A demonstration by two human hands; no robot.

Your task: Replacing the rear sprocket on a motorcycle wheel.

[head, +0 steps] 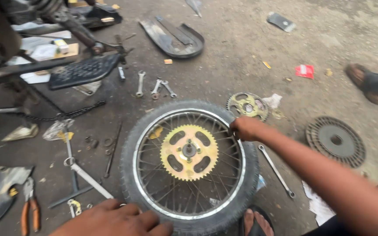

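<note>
Both hands on the wheel point(154, 183): left hand point(114, 220) flat on the tyre, right hand point(246, 128) seemingly clamped on the rim. I'd steady it before touching the sprocket point(189, 152).

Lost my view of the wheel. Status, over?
Left hand flat on tyre's near edge, right hand gripping far rim. Wheel lies flat, gold sprocket up. Spanner lies beside it.

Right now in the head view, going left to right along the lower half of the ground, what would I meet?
Orange-handled pliers → cross-shaped wheel wrench → spoked wheel with gold sprocket → long spanner → round ribbed black disc.
</note>
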